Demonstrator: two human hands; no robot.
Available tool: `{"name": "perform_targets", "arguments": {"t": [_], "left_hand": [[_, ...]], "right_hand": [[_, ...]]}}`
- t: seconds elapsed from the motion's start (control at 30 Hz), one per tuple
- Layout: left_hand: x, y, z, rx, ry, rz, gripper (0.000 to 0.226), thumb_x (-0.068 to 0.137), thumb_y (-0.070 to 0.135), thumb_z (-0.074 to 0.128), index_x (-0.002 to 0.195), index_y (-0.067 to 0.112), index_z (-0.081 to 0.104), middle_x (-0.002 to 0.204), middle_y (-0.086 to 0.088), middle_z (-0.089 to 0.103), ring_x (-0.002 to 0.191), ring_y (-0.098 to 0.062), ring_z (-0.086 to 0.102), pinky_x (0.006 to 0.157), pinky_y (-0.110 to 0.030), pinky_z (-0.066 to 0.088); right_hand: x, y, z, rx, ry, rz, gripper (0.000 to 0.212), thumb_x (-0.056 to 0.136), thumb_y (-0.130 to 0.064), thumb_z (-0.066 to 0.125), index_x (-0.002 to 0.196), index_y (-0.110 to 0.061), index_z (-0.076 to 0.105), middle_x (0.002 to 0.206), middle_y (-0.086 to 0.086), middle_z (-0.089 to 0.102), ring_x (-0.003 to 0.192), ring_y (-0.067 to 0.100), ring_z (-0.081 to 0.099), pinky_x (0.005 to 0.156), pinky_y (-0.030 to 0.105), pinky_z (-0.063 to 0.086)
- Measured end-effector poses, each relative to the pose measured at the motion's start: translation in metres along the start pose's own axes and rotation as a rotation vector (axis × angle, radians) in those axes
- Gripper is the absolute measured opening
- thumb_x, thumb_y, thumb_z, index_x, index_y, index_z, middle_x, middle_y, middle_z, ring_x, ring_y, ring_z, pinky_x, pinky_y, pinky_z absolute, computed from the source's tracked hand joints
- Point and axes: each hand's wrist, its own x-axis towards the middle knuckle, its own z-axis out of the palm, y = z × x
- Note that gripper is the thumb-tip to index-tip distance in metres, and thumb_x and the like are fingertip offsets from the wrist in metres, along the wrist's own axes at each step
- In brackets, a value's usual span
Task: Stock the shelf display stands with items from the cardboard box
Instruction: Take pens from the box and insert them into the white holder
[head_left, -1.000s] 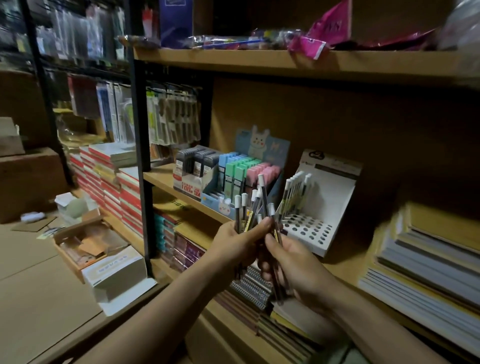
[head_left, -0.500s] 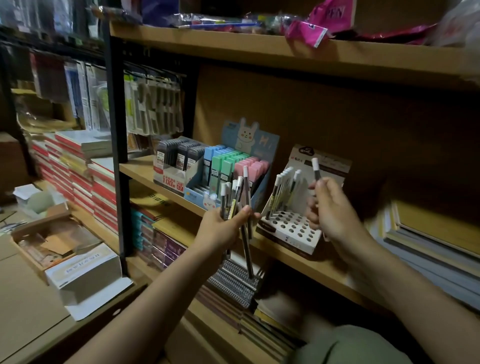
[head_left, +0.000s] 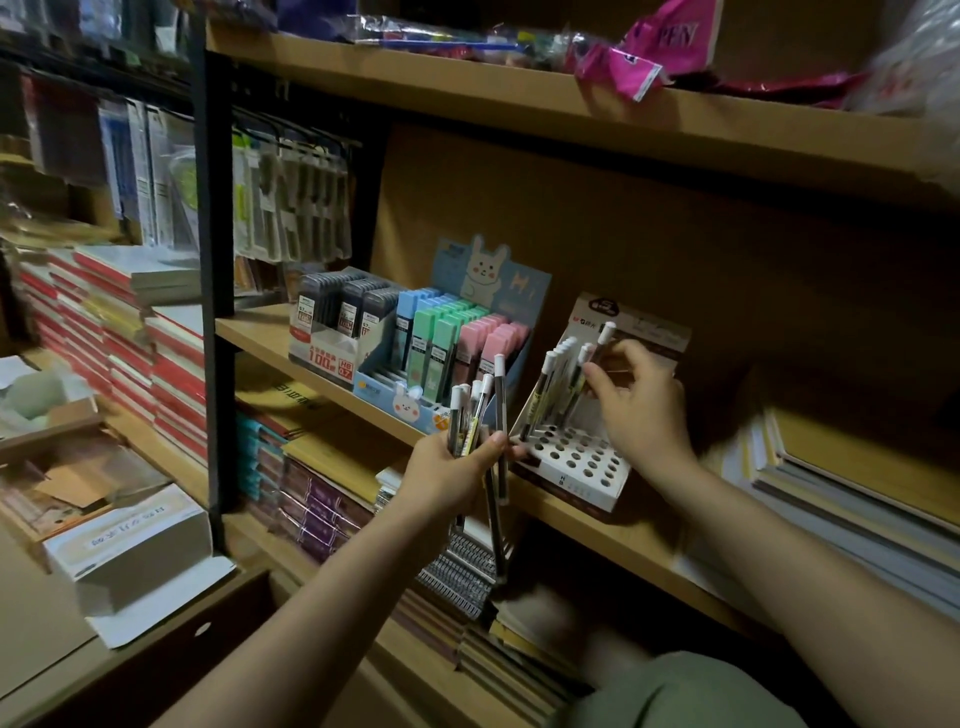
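My left hand (head_left: 451, 474) grips a bundle of white-capped pens (head_left: 480, 415) below the middle shelf's front edge; one pen hangs down lower than the rest. My right hand (head_left: 636, 410) pinches a single pen (head_left: 597, 353) over the back rows of the white display stand (head_left: 576, 462), whose base is full of round holes. Several pens (head_left: 553, 384) stand upright in the stand's left rear holes. The front holes are bare. The stand sits on the wooden shelf (head_left: 613, 525).
Left of the stand are a pastel lead-refill display with a rabbit card (head_left: 452, 353) and a grey refill box (head_left: 337, 327). Stacked notebooks (head_left: 852, 499) lie to the right. An open white carton (head_left: 130, 545) and a cardboard box (head_left: 67, 467) sit low left. The upper shelf (head_left: 571, 109) overhangs.
My right hand drew one pen from the bundle, carried it right and up, and has now lowered it towards the stand's back rows. The left hand stayed with the bundle.
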Motion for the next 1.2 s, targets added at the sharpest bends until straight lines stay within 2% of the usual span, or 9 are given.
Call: {"name": "perform_targets", "arguments": {"t": [0.13, 0.27, 0.43, 0.53, 0.67, 0.87, 0.97, 1.07, 1.2], "left_hand": [[0.000, -0.003, -0.003, -0.009, 0.026, -0.011, 0.021, 0.096, 0.015, 0.057, 0.105, -0.002, 0.062, 0.095, -0.011, 0.075, 0.048, -0.005, 0.063, 0.037, -0.014, 0.041], [-0.001, -0.003, -0.004, -0.005, 0.036, -0.011, 0.021, 0.094, 0.016, 0.059, 0.104, -0.003, 0.062, 0.090, -0.009, 0.076, 0.053, -0.008, 0.067, 0.038, -0.014, 0.042], [-0.003, -0.002, -0.005, 0.087, 0.000, 0.007, 0.022, 0.092, 0.022, 0.062, 0.096, 0.001, 0.070, 0.085, -0.010, 0.075, 0.048, -0.007, 0.061, 0.038, -0.014, 0.039], [-0.003, -0.003, -0.005, 0.117, -0.012, -0.003, 0.025, 0.092, 0.025, 0.063, 0.096, 0.002, 0.071, 0.077, -0.010, 0.073, 0.044, -0.005, 0.057, 0.037, -0.014, 0.036], [-0.003, -0.002, -0.006, 0.118, -0.014, 0.001, 0.026, 0.091, 0.026, 0.063, 0.094, 0.002, 0.072, 0.077, -0.012, 0.072, 0.044, -0.006, 0.056, 0.037, -0.015, 0.034], [-0.008, 0.007, -0.005, 0.099, -0.054, 0.032, 0.026, 0.094, 0.019, 0.059, 0.099, -0.005, 0.068, 0.064, 0.003, 0.071, 0.044, 0.001, 0.058, 0.037, -0.011, 0.039], [-0.012, 0.010, -0.004, 0.133, -0.097, 0.061, 0.027, 0.095, 0.018, 0.058, 0.102, -0.006, 0.068, 0.062, 0.006, 0.070, 0.045, 0.003, 0.058, 0.039, -0.010, 0.039], [-0.014, 0.013, -0.001, 0.163, -0.162, 0.097, 0.027, 0.096, 0.017, 0.057, 0.103, -0.007, 0.067, 0.055, 0.010, 0.067, 0.045, 0.005, 0.058, 0.039, -0.009, 0.040], [-0.018, 0.014, 0.005, 0.170, -0.194, 0.089, 0.024, 0.096, 0.018, 0.056, 0.104, -0.002, 0.066, 0.056, 0.010, 0.067, 0.043, 0.003, 0.057, 0.040, -0.011, 0.041]], "right_hand": [[-0.002, 0.005, 0.005, 0.001, 0.004, -0.014, 0.006, 0.095, -0.021, 0.060, 0.100, -0.023, 0.061, 0.089, -0.011, 0.064, 0.082, 0.000, 0.062, 0.064, 0.014, 0.048], [-0.001, 0.006, 0.007, -0.037, -0.024, -0.020, 0.011, 0.095, -0.018, 0.060, 0.106, -0.019, 0.059, 0.090, -0.013, 0.063, 0.081, 0.001, 0.063, 0.059, 0.011, 0.048], [0.007, -0.002, 0.004, -0.055, -0.025, -0.026, 0.045, 0.091, -0.012, 0.064, 0.124, -0.034, 0.043, 0.085, -0.007, 0.062, 0.072, 0.003, 0.065, 0.058, 0.020, 0.056], [0.006, -0.005, 0.005, -0.104, -0.050, -0.055, 0.056, 0.090, -0.007, 0.064, 0.129, -0.039, 0.038, 0.086, -0.006, 0.059, 0.073, 0.006, 0.065, 0.054, 0.018, 0.054], [-0.004, 0.001, 0.013, -0.147, -0.070, -0.062, 0.057, 0.090, -0.002, 0.061, 0.127, -0.041, 0.041, 0.097, 0.003, 0.058, 0.076, 0.010, 0.064, 0.060, 0.020, 0.056], [-0.014, -0.001, 0.007, -0.227, -0.109, -0.010, 0.061, 0.091, -0.017, 0.063, 0.140, -0.043, 0.037, 0.107, -0.002, 0.047, 0.077, 0.008, 0.057, 0.062, 0.015, 0.046], [-0.026, -0.016, 0.000, -0.107, -0.008, -0.055, 0.053, 0.092, -0.029, 0.062, 0.140, -0.034, 0.040, 0.102, -0.010, 0.051, 0.071, 0.008, 0.060, 0.053, 0.013, 0.047], [-0.034, -0.038, 0.001, 0.087, -0.127, -0.018, 0.037, 0.088, -0.038, 0.064, 0.123, -0.032, 0.055, 0.094, -0.014, 0.063, 0.081, -0.002, 0.064, 0.060, 0.007, 0.049], [-0.038, -0.056, 0.006, 0.232, -0.202, 0.053, 0.036, 0.086, -0.022, 0.072, 0.120, -0.026, 0.059, 0.086, -0.005, 0.070, 0.078, 0.003, 0.068, 0.068, 0.018, 0.053]]}}
